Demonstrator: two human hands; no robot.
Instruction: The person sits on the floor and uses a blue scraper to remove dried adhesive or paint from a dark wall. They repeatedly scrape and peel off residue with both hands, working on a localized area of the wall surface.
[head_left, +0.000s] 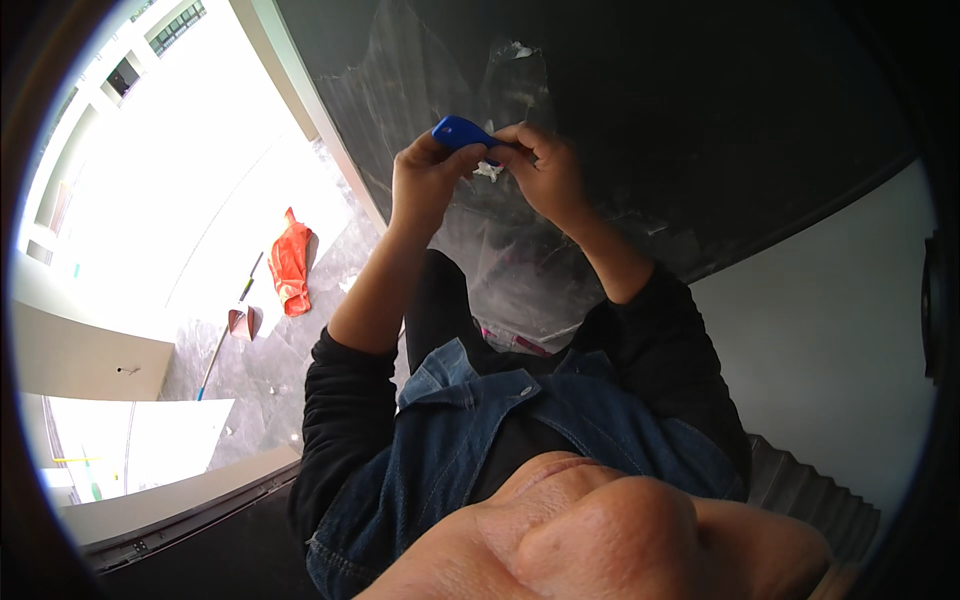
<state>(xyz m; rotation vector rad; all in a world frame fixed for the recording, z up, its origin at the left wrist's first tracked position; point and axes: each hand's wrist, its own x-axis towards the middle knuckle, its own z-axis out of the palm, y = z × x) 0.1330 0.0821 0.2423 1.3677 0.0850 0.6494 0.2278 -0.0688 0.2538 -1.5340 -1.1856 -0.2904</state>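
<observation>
Both of my hands meet on a blue-handled tool (459, 133), probably a scraper; its working end is hidden behind my fingers. My left hand (429, 180) grips the handle, whose end with a small hole sticks out past the thumb. At the other end, the fingers of my right hand (546, 171) pinch the tool. A crumpled white scrap (489, 171) shows between the hands, just under the tool; whether it is stuck to it cannot be told. Before me lies a dark panel (637, 112), smeared with pale dust and bits of clear film.
To the left, an orange plastic bag (290, 266) lies on the grey marbled floor (330, 202). Near it are a dustpan (241, 321) and a long pole (214, 364). A door with a handle (90, 356) stands at left. A pale wall (825, 300) is at right.
</observation>
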